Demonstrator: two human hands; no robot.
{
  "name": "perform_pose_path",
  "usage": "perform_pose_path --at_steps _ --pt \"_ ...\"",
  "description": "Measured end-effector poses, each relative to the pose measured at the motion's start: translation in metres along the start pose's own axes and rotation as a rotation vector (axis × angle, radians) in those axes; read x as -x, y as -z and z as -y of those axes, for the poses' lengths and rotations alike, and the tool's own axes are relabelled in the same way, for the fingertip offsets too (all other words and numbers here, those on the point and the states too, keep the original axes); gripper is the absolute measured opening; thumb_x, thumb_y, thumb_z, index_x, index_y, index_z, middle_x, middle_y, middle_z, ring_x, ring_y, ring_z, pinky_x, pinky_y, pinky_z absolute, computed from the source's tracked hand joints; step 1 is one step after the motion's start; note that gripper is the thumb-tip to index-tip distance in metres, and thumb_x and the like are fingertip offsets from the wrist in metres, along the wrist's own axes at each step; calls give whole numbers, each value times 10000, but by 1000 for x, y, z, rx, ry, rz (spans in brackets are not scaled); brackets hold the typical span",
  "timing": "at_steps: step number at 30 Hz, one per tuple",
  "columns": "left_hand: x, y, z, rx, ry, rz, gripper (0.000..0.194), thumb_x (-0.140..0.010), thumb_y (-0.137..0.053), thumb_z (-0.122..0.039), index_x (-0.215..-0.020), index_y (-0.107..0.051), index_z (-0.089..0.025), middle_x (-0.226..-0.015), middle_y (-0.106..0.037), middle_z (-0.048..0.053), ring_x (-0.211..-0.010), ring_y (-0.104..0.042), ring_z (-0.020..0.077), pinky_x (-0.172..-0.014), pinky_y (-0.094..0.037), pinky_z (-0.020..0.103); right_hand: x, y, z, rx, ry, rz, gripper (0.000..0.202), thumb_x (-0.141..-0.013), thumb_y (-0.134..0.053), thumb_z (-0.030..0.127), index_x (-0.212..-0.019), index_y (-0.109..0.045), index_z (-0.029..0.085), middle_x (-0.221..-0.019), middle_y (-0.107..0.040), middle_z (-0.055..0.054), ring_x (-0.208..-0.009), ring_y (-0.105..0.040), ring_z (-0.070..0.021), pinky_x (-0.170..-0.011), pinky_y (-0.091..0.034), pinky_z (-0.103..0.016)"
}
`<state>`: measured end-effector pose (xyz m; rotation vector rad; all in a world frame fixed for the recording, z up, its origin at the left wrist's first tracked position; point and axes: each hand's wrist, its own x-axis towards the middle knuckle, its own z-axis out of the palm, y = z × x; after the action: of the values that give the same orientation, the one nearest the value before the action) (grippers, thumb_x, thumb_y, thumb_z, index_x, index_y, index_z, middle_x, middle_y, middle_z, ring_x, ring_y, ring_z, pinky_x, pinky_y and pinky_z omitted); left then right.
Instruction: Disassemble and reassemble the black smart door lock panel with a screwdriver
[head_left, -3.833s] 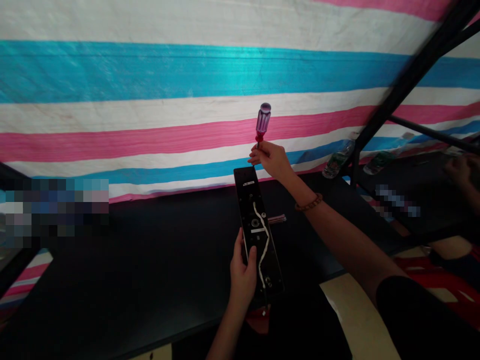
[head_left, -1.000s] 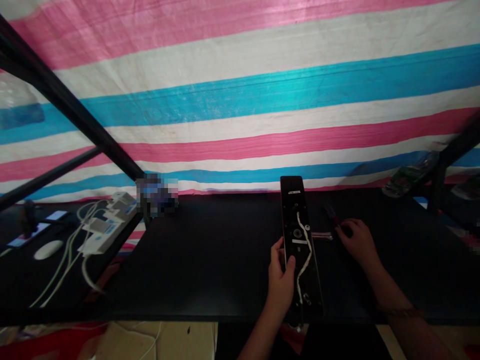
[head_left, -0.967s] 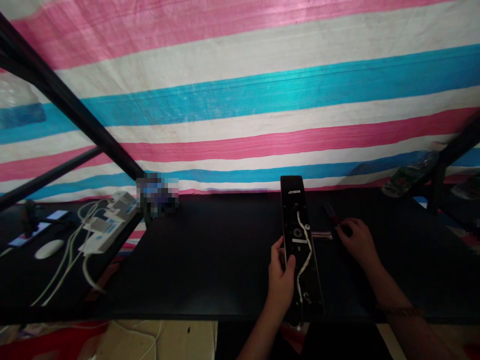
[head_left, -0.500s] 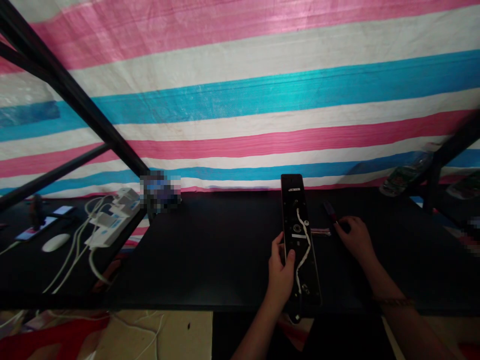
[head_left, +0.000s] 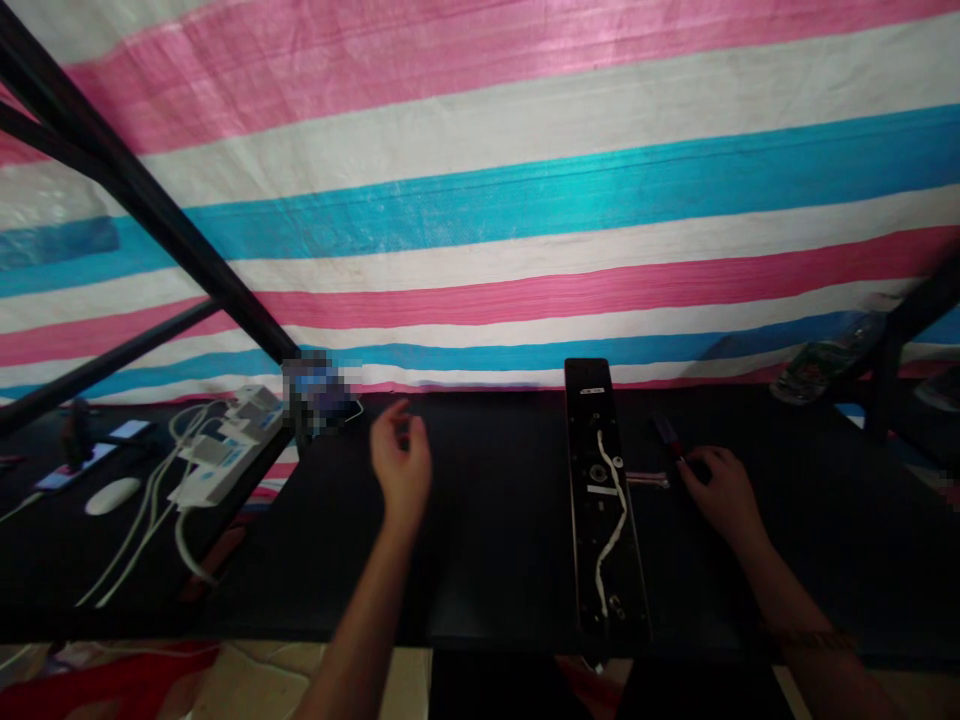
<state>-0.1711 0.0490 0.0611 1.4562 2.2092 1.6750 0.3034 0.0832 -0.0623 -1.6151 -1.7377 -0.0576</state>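
A long black panel (head_left: 589, 540) lies lengthwise on the black table (head_left: 480, 520), with a white cable (head_left: 622, 510) running along its face. Over the table to the panel's left, my left hand (head_left: 403, 458) is raised, fingers curled but apart, holding nothing. My right hand (head_left: 724, 490) rests at the panel's right, its fingertips on the near end of a dark and red pen-like tool (head_left: 667, 435). Between panel and right hand, a small bundle of thin pinkish wires (head_left: 646, 480) sticks out beside the panel's edge.
At the left are a white power strip (head_left: 214, 470) with cables, a white mouse (head_left: 112, 496) and a phone (head_left: 94, 458). A blurred object (head_left: 321, 390) stands at the back left corner. A plastic bottle (head_left: 810, 372) leans at the back right by a black frame.
My left hand has let go of the panel and moved left, away from it. My right hand stays at the pen-like tool. The view has shifted slightly.
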Motion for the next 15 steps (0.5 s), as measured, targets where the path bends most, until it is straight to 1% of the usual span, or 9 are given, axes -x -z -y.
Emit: perform_pose_path --at_steps 1,3,4,5,6,7,9,12,15 --pt "-42 13 15 -222 -24 -98 398 -991 -514 -296 -1349 -546 -125 -1249 -632 160 -1134 -623 257 -974 -512 387 0 0 0 1 0 0 290 -860 -532 476 -814 -652 215 -930 -664 -143 -902 -639 -317 -844 -518 -498" --pt "-113 37 42 -343 1 -167 479 -973 -525 -205 -1424 -466 -52 -1398 -537 240 -1351 -469 344 -1122 -376 521 0 0 1 3 0 -5 291 -859 -527 476 -810 -647 217 -928 -667 -146 -894 -643 -319 -843 -521 -503" --pt "-139 46 53 -383 17 -174 520 -964 -530 -187 -1447 -432 -21 -1436 -496 272 -1388 -417 387 -1135 -327 581 0 0 1 5 2 -8 291 -859 -526 479 -809 -645 218 -930 -669 -147 -891 -645 -319 -842 -522 -504" --pt "-157 52 62 -417 29 -167 543 -956 -552 -203 -1449 -431 -13 -1448 -480 285 -1378 -414 425 -1121 -305 632 1 -1 1 7 4 -10 292 -858 -526 482 -809 -644 219 -932 -670 -147 -891 -646 -320 -842 -523 -505" --pt "-168 57 70 -446 44 -156 547 -939 -584 -218 -1431 -458 -15 -1434 -490 288 -1342 -435 458 -1087 -308 677 1 -1 1 11 6 -11 293 -858 -527 486 -810 -642 221 -935 -671 -147 -894 -647 -321 -845 -523 -506" --pt "-174 59 78 -471 50 -146 548 -924 -608 -231 -1416 -483 -25 -1426 -499 286 -1319 -445 476 -1063 -309 699 1 -1 0 14 6 -8 293 -858 -528 488 -811 -641 223 -940 -672 -146 -899 -648 -322 -850 -523 -507" --pt "-174 61 93 -518 37 -133 524 -918 -617 -266 -1386 -527 -48 -1421 -507 282 -1298 -452 485 -1047 -306 706 1 -1 -2 19 1 2 290 -858 -529 490 -810 -640 226 -950 -675 -147 -908 -651 -324 -858 -524 -509" --pt "-166 59 114 -572 -43 -132 484 -952 -551 -319 -1358 -565 -58 -1446 -485 290 -1315 -433 478 -1059 -300 683 2 -2 -4 19 -8 20 286 -855 -527 490 -806 -638 231 -953 -679 -147 -911 -653 -329 -854 -526 -512" --pt "-156 58 132 -532 -87 -108 452 -954 -520 -338 -1289 -611 -48 -1462 -478 280 -1351 -414 459 -1101 -281 656 2 0 -4 19 -27 24 304 -845 -520 514 -804 -638 237 -946 -678 -145 -902 -651 -334 -842 -527 -523"
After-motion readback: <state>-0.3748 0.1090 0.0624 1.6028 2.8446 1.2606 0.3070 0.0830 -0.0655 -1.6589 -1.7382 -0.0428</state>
